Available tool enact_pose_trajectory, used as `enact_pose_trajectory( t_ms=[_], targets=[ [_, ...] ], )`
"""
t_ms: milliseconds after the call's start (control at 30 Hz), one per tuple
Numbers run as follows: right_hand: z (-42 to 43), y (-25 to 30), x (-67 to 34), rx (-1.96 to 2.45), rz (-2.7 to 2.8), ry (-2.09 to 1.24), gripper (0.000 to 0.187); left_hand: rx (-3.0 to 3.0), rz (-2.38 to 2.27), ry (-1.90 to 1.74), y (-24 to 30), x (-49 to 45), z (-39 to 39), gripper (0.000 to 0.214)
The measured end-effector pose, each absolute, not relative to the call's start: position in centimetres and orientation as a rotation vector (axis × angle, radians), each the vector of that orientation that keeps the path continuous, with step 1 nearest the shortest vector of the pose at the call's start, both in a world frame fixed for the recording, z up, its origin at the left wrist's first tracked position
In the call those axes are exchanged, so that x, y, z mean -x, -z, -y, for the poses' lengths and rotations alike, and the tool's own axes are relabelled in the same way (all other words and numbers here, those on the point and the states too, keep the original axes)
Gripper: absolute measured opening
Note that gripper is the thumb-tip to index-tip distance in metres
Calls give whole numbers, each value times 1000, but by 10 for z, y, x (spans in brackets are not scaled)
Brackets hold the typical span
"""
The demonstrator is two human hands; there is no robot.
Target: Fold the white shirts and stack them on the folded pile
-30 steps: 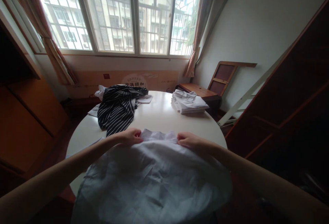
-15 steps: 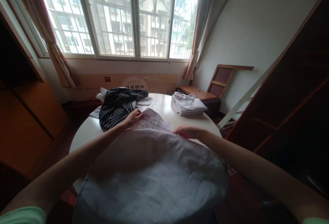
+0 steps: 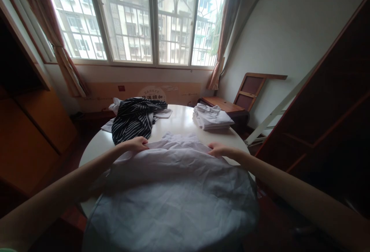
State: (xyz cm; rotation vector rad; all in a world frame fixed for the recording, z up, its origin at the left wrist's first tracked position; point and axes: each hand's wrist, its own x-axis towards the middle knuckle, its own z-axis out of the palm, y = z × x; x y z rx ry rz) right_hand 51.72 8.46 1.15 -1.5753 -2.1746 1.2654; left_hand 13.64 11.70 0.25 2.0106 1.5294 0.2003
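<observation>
Tabletop (image 3: 180, 122), white and round, is covered along its near side by a pale garment (image 3: 173, 194), which is laid with its narrow end away from the wearer and its broad part nearest. Beyond it, a black striped cloth (image 3: 133, 120) is left heaped on the left, and a stack of folded white clothes (image 3: 214, 119) is set on the right, well apart from the heap. The garment's edge near the narrow end is gripped on one side by the left hand (image 3: 137, 144) and on the other by the right hand (image 3: 218, 149), fingers closed on both. The step in hand is judged to be spreading and straightening; for the next move, an even, level pull outward seems called for, with creases eased out before either grip is loosened.
</observation>
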Motion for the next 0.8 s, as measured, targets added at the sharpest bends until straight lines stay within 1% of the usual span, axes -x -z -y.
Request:
enact_pose_trajectory(
  t_ms=[67,133,233,300,367,433,533,600,667,733,800],
  targets=[
    [-75,-10,-528,1637,2268,-1224,20,-2002,-1555,-203,-6,-120,-110,18],
    [-69,-7,-540,1747,2325,-1091,16,-1985,-1560,-207,-10,-107,-100,18],
    [-68,1,-558,1890,2285,-910,16,-1934,-1585,-276,-11,-97,-87,21],
    [-71,4,-566,1945,2162,-772,18,-1925,-1606,-374,-10,-95,-82,25],
    [-72,5,-571,1949,2003,-717,22,-1943,-1625,-482,-8,-93,-82,28],
    [-71,2,-575,1884,1900,-817,29,-1959,-1635,-548,-8,-90,-83,32],
    [-63,-7,-582,1740,1941,-1151,39,-1959,-1626,-538,-12,-78,-85,37],
    [-57,-10,-590,1707,2029,-1411,40,-1957,-1638,-506,-14,-67,-84,40],
    [-54,-10,-601,1718,2132,-1586,37,-1968,-1680,-502,-15,-55,-85,42],
    [-53,-7,-611,1725,2220,-1641,33,-1980,-1717,-524,-15,-44,-86,42],
    [-54,-5,-618,1699,2244,-1603,31,-1977,-1730,-559,-14,-36,-89,42]
  ],
)
